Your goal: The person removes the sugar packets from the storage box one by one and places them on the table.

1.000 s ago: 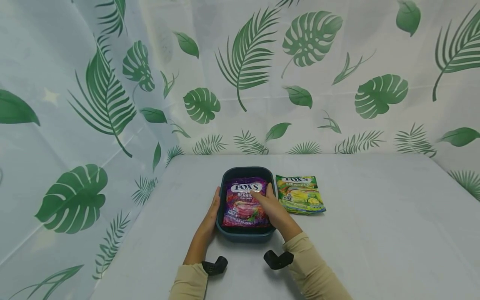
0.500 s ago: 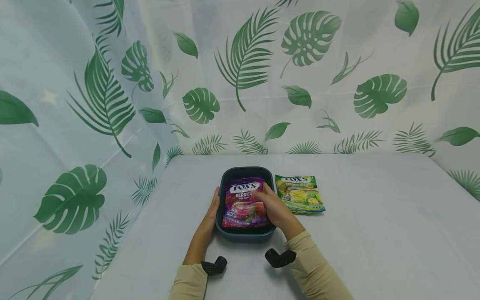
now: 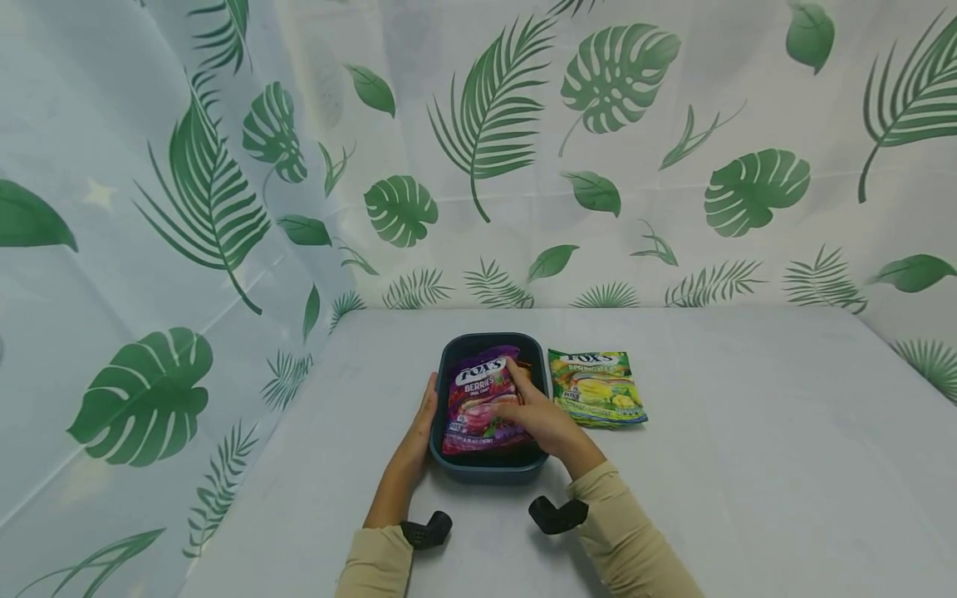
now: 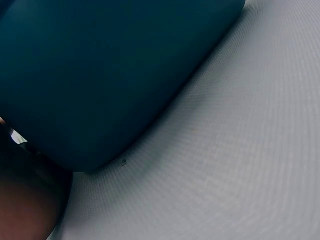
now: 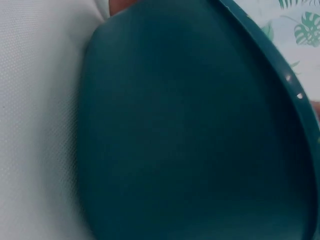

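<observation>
A dark teal plastic box (image 3: 489, 475) stands on the white table in the head view; its outer wall (image 4: 100, 75) fills much of the left wrist view. Inside lies a purple bag of Fox's Berries candy (image 3: 478, 411), turned slightly, its right side raised. My right hand (image 3: 549, 423) reaches over the box's right rim and grips the bag's right edge, thumb on its front. Part of another orange-brown packet shows behind that edge. My left hand (image 3: 419, 432) rests along the box's left wall with fingers straight. Right of the box lies a yellow-green Fox's Spring Tea candy bag (image 3: 598, 388).
The white table (image 3: 748, 432) extends to both sides. Behind it and at the left hang white curtains with green leaf prints (image 3: 493, 124). Each wrist carries a black camera mount (image 3: 428, 530).
The purple bag has turned and its right side has lifted, uncovering part of the packet beneath. My right hand has shifted its fingers along the bag's right edge. The left hand stays put.
</observation>
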The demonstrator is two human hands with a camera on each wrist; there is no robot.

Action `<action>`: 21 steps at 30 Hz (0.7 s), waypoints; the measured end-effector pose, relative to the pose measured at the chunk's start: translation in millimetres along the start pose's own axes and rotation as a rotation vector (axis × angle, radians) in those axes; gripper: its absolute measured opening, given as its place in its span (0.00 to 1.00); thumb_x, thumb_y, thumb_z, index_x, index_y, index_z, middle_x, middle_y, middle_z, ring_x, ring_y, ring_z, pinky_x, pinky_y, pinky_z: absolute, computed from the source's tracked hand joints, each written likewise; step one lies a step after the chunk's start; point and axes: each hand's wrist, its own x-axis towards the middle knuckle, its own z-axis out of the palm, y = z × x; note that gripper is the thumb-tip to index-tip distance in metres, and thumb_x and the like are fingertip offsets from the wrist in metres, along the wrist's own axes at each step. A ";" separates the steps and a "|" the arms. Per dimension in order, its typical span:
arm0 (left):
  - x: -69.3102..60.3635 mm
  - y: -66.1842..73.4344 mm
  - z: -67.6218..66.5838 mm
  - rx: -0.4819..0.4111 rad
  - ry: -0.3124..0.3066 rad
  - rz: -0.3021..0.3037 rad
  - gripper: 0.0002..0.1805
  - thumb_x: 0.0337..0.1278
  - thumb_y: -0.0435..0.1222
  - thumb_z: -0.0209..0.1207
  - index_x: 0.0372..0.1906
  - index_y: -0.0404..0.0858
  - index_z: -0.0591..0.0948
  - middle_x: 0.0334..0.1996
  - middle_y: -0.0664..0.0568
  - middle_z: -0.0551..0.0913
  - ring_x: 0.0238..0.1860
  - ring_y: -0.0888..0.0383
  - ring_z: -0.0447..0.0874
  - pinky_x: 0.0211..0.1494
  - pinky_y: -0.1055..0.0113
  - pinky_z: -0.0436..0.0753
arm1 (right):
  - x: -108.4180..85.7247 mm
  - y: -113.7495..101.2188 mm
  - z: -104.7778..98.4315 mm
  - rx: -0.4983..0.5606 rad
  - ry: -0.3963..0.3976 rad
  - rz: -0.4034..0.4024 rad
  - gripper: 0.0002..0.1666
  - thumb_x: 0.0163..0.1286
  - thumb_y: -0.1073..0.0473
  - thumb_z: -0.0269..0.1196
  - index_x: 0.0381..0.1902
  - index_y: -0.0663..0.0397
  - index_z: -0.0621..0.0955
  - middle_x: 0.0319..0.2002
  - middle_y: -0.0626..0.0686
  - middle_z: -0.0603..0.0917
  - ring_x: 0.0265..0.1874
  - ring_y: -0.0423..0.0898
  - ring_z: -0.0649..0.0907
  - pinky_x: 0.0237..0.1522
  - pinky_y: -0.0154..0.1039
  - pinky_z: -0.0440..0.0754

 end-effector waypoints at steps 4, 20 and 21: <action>-0.3 0.5 0.0 0.004 0.000 -0.003 0.36 0.63 0.61 0.27 0.72 0.53 0.39 0.73 0.56 0.36 0.73 0.51 0.27 0.68 0.40 0.30 | 0.1 -0.1 1.3 0.006 0.040 -0.006 0.42 0.67 0.65 0.52 0.72 0.36 0.47 0.71 0.60 0.47 0.62 0.58 0.66 0.61 0.54 0.65; 0.4 0.0 0.4 0.006 0.017 -0.013 0.36 0.62 0.62 0.27 0.72 0.55 0.40 0.73 0.57 0.37 0.73 0.52 0.28 0.68 0.41 0.30 | 5.1 0.2 7.9 0.012 0.192 0.007 0.41 0.64 0.71 0.50 0.71 0.39 0.54 0.71 0.60 0.50 0.56 0.56 0.68 0.52 0.44 0.71; 0.4 0.0 0.4 0.007 0.018 -0.015 0.36 0.62 0.63 0.27 0.72 0.56 0.40 0.73 0.57 0.37 0.73 0.52 0.28 0.68 0.41 0.30 | 5.2 0.2 8.1 0.026 0.194 0.006 0.41 0.64 0.72 0.50 0.71 0.39 0.54 0.71 0.60 0.50 0.55 0.56 0.68 0.51 0.43 0.71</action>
